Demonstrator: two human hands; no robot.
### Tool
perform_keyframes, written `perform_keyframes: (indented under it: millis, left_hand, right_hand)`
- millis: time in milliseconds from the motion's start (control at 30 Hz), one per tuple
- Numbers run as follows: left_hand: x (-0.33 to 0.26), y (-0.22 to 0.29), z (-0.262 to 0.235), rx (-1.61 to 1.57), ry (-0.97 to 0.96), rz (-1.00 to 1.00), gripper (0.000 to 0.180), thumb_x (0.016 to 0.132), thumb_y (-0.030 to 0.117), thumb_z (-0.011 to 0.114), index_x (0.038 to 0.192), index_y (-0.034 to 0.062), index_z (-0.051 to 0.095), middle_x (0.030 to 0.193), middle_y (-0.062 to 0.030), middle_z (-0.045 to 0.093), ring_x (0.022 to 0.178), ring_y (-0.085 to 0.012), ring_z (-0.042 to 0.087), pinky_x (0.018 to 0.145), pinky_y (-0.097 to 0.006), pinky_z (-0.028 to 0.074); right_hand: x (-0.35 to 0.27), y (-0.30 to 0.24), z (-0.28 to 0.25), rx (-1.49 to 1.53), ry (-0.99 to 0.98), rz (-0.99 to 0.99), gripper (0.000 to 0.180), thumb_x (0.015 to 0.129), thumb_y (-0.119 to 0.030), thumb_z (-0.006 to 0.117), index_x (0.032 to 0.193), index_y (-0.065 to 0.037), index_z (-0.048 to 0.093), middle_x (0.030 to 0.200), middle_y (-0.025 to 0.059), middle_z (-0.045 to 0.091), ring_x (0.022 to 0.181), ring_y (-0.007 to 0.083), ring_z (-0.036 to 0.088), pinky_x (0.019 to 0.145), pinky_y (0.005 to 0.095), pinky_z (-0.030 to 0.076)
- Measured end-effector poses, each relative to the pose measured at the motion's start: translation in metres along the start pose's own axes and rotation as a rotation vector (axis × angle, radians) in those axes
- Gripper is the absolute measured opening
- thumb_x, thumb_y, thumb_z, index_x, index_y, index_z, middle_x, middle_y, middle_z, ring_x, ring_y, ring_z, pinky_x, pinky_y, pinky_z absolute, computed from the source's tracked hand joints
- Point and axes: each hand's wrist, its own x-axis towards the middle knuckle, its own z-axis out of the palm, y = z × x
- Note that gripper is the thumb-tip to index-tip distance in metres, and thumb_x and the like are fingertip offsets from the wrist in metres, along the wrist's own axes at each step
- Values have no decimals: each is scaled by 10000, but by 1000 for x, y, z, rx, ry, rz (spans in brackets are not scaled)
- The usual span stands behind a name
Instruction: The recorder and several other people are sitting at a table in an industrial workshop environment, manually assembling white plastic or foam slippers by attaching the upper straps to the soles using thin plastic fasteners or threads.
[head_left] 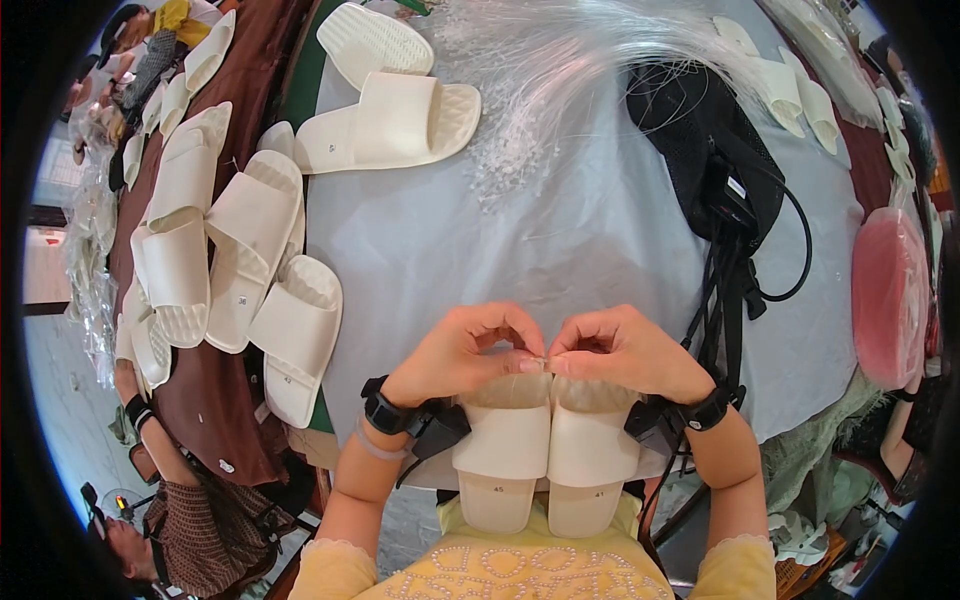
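Note:
A pair of cream slide slippers stands side by side against my body at the table's near edge, the left slipper (500,440) touching the right slipper (594,445). Over their far ends, my left hand (462,348) and my right hand (637,352) meet, thumbs and forefingers pinched together at the tips. Whatever sits between the fingertips is too small to make out. Both wrists carry black straps with small box-shaped devices. Beyond the hands, a loose bundle of clear plastic strands (520,120) spreads across the grey table cover (430,230).
More cream slippers (250,240) are heaped at the left, and an upper-left slipper (400,125) lies near another one. A black mesh bag with cables (700,150) rests at the right. A pink wrapped bundle (888,300) is at the far right. Other people sit at both sides.

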Motion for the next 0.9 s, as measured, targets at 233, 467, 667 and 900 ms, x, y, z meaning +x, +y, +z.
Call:
perform_keyframes:
  millis: [233,467,667,900]
  left_hand:
    - [-1,-1,1,-64,-29,-34,169,747,-50,633,895,11,576,894,-29,581,857,-104,539,793,-250,429]
    - [-2,5,1,-40,-2,-30,176,742,-71,629,886,9,568,883,-43,581,843,-114,545,775,-252,437]
    - [-2,1,-1,-236,51,-20,188,727,-62,657,872,14,563,880,-52,582,805,-111,543,748,-253,438]
    - [-4,-1,-5,-269,-104,-65,211,721,-38,678,893,9,565,888,-63,581,834,-115,539,749,-260,435]
  right_hand:
    - [-1,0,1,-5,-36,-1,188,810,-163,615,889,7,623,769,-11,599,717,36,498,659,199,415]
    - [-1,0,1,-19,-27,-22,188,812,-165,606,892,5,618,769,-13,595,717,40,493,654,196,408]
    - [-1,-1,-1,-11,-51,-7,183,816,-164,601,890,3,614,774,-13,596,715,43,498,656,199,411]
    - [-2,-3,-3,-15,-105,10,177,816,-177,609,876,-11,620,746,-25,586,701,31,489,629,191,400]
